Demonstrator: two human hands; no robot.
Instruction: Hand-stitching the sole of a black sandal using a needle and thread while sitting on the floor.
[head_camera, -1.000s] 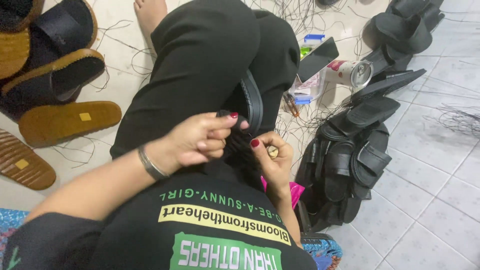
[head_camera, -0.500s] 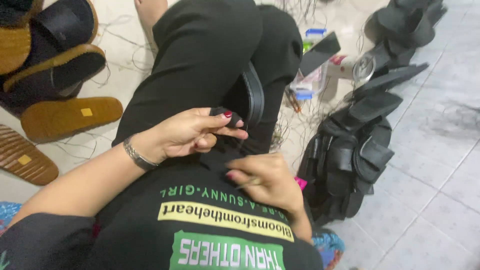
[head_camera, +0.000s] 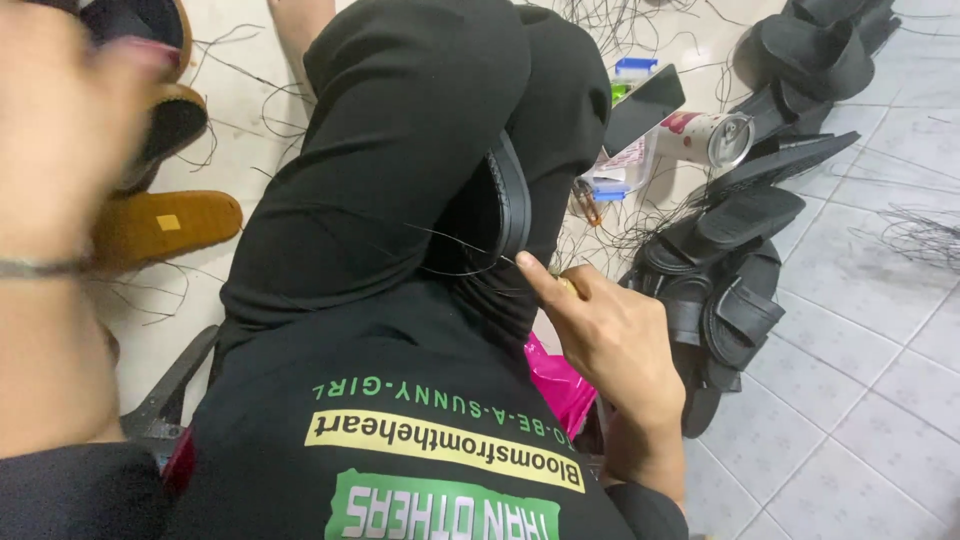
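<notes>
Right up close, at the left edge: left hand (head_camera: 60, 130), lifted high and very blurry. Cannot tell if its fingers are spread or pressed together. One thin bracelet (head_camera: 40, 267) round the wrist, cut off by the edge of the view.

Lower down, in the middle: black shirt (head_camera: 400, 400) with green and yellow print, filling the bottom edge.

Just right of that: right hand (head_camera: 610, 340). Pointing finger stretched out straight, tip touching the rim of the black sandal (head_camera: 505, 210). Other fingers curled in. One small tan thing (head_camera: 568, 285) peeking out by the pointing finger; cannot tell if held or not.

One pink bag (head_camera: 560, 385) squeezed between the shirt and the right hand. One dark tool (head_camera: 170, 390) with a red bit low at the left, partly hidden.

A bit farther: the black sandal standing on its edge, tucked in the gap between the two bent legs in black trousers (head_camera: 400, 170). One thin thread (head_camera: 450, 240) running across the trousers to the sandal. Very little free room there.

At the left side: three sandals with tan soles (head_camera: 165, 225), one lying flat, two half cut off by the blurry hand.

At the right side: a pile of black sandals (head_camera: 730, 270), too jumbled to count, reaching up to the top edge.

Farther still, past the knee: one dark phone (head_camera: 643, 107), one drinks can (head_camera: 710, 135) lying on its side, one small blue box (head_camera: 635, 68), all close together.

Loose black threads (head_camera: 920, 235) all over. Bare white floor tiles (head_camera: 860, 330) at the right, the only wide open space.
</notes>
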